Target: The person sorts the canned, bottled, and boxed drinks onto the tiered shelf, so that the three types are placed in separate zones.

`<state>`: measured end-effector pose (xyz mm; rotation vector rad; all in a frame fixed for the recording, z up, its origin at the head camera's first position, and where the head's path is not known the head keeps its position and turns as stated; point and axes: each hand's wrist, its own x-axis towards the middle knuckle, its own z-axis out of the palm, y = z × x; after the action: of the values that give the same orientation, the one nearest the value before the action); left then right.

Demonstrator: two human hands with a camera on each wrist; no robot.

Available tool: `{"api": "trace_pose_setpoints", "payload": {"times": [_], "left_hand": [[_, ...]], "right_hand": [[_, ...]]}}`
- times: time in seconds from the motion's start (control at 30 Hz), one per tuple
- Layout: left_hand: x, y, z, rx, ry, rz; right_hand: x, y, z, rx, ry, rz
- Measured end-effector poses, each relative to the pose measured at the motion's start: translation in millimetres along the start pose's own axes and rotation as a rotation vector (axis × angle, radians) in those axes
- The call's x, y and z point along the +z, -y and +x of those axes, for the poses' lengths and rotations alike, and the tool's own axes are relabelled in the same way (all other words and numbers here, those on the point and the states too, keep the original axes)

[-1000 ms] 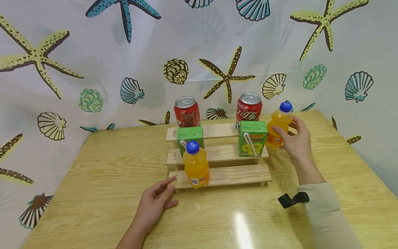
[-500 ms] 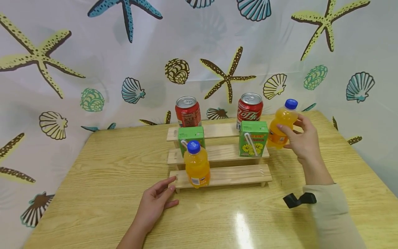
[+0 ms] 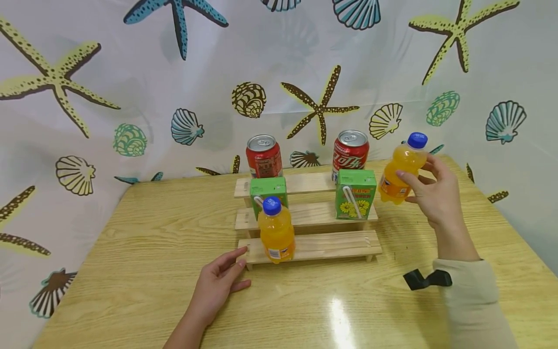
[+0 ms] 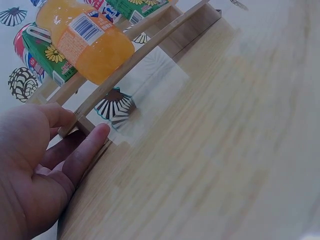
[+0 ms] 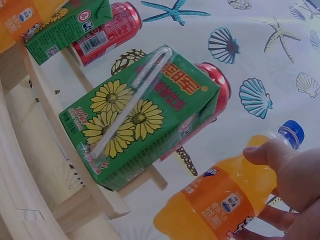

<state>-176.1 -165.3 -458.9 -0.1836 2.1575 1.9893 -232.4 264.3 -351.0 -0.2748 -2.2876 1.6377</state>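
My right hand (image 3: 438,194) grips a small orange soda bottle (image 3: 398,177) with a blue cap. The bottle is tilted and off the wooden rack, to the right of the green juice box (image 3: 355,195) on the middle step. Low on the left, my left hand (image 3: 218,283) holds the left end of the three-step wooden rack (image 3: 335,246); in the left wrist view its fingers (image 4: 92,145) lie around the bottom step's end. A second orange soda bottle (image 3: 276,235) stands upright on that bottom step, near its left end.
Two red soda cans, left (image 3: 263,157) and right (image 3: 350,154), stand on the top step. Another green juice box (image 3: 268,186) is partly hidden behind the standing bottle. The wooden table (image 3: 152,232) meets a patterned cloth (image 3: 209,77) at the back.
My right hand has carried the orange soda bottle to the right and slightly up, away from the rack, with more tilt. My left hand has stayed at the rack's end.
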Motion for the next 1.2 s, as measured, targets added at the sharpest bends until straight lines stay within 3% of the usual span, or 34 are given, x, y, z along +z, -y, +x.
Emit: {"api": "trace_pose_setpoints", "payload": {"times": [0.73,1.2], "left_hand": [[-0.1,0.2,0.3,0.004,0.009,0.003],[-1.1,0.3,-0.1,0.009,0.002,0.001]], "right_hand": [[-24.0,35.2,-26.1,-0.101,0.015,-0.044],[-33.8,49.1,-37.2,-0.112,0.039,-0.089]]}}
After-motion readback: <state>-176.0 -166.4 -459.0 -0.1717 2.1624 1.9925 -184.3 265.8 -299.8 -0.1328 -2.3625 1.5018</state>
